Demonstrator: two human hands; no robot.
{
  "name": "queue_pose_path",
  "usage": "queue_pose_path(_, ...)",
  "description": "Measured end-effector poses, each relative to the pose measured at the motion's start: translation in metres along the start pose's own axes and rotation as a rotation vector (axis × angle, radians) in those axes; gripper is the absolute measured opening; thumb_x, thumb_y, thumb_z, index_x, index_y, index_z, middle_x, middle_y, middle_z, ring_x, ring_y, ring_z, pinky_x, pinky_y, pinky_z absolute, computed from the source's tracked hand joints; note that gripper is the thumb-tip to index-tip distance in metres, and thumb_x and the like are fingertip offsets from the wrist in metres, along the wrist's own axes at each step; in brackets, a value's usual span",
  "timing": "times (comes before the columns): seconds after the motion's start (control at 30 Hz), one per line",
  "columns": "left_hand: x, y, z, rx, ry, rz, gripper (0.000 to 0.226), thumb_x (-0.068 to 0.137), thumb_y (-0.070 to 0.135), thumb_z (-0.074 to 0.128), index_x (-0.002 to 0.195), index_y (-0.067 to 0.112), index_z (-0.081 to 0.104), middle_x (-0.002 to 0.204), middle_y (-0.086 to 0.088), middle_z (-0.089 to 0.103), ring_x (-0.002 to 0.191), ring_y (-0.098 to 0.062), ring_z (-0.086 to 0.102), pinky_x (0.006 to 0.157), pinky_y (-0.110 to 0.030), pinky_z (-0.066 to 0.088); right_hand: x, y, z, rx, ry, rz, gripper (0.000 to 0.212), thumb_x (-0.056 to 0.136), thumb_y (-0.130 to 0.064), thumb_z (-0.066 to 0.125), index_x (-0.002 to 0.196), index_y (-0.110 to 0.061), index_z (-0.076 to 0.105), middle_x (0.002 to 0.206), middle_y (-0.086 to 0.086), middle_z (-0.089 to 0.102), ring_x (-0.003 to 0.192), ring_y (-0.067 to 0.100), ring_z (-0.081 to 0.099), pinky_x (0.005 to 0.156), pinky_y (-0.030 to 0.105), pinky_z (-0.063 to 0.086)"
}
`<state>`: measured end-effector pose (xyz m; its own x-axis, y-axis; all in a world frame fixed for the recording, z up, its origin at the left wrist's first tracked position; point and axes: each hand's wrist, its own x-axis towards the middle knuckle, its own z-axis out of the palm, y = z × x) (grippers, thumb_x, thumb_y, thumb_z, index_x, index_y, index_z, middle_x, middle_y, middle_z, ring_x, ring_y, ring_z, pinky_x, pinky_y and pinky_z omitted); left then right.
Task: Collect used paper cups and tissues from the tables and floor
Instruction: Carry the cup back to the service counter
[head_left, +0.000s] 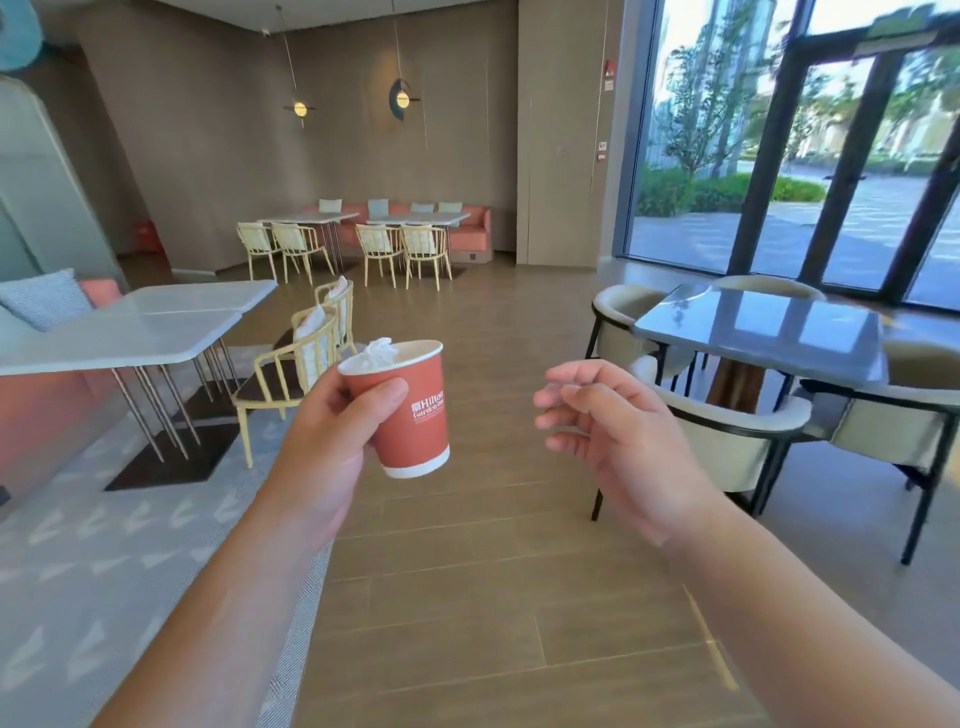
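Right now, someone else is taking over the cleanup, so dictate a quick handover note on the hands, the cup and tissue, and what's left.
Left hand: holds the red paper cup, slightly tilted, with a crumpled tissue stuffed inside.
Right hand: free, fingers loosely curled, holding nothing.
Done: one cup and one tissue collected.
Left: no other cups or tissues show on the white tables, the grey table or the floor here; check the far tables and find a bin.
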<state>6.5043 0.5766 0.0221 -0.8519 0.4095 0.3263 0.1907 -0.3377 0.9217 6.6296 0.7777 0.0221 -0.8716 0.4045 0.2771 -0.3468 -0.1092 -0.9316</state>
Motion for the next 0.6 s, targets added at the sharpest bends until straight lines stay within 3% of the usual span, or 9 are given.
queue_pose_path(0.13, 0.048, -0.016, -0.022, 0.007, 0.012, -0.016, 0.055, 0.068, 0.029, 0.076, 0.119, 0.015, 0.065, 0.104, 0.000, 0.076, 0.097, -0.013, 0.070, 0.086, -0.035, 0.055, 0.055, 0.017, 0.013, 0.006, -0.024, 0.012, 0.015, 0.082, -0.022, 0.059, 0.093, -0.022, 0.071, 0.092, 0.005, 0.071, 0.080, 0.016, 0.065, 0.072, 0.032, 0.049)
queue_pose_path(0.3, 0.110, -0.045, -0.053, -0.025, 0.085, -0.060, 0.048, 0.071, 0.030, 0.075, 0.114, 0.012, 0.065, 0.106, -0.006, 0.075, 0.099, -0.021, 0.070, 0.093, -0.046, 0.053, 0.126, 0.051, 0.021, 0.009, -0.049, 0.031, 0.016, 0.082, -0.021, 0.059, 0.093, -0.023, 0.071, 0.092, 0.004, 0.071, 0.080, 0.016, 0.064, 0.074, 0.032, 0.048)
queue_pose_path(0.4, 0.150, -0.065, -0.066, -0.006, 0.114, -0.054, 0.057, 0.060, 0.040, 0.078, 0.110, 0.014, 0.067, 0.102, -0.002, 0.076, 0.095, -0.017, 0.071, 0.086, -0.038, 0.056, 0.175, 0.074, 0.021, 0.018, -0.052, 0.047, 0.016, 0.081, -0.021, 0.059, 0.092, -0.022, 0.071, 0.091, 0.004, 0.071, 0.080, 0.016, 0.064, 0.074, 0.033, 0.048)
queue_pose_path(0.6, 0.256, -0.101, -0.081, 0.091, 0.108, 0.017, 0.048, 0.061, 0.039, 0.077, 0.106, 0.026, 0.073, 0.102, 0.005, 0.078, 0.095, -0.009, 0.072, 0.076, -0.023, 0.058, 0.296, 0.122, 0.019, 0.056, -0.089, 0.047, 0.019, 0.081, -0.019, 0.056, 0.092, -0.022, 0.071, 0.092, 0.005, 0.071, 0.081, 0.016, 0.064, 0.074, 0.033, 0.048)
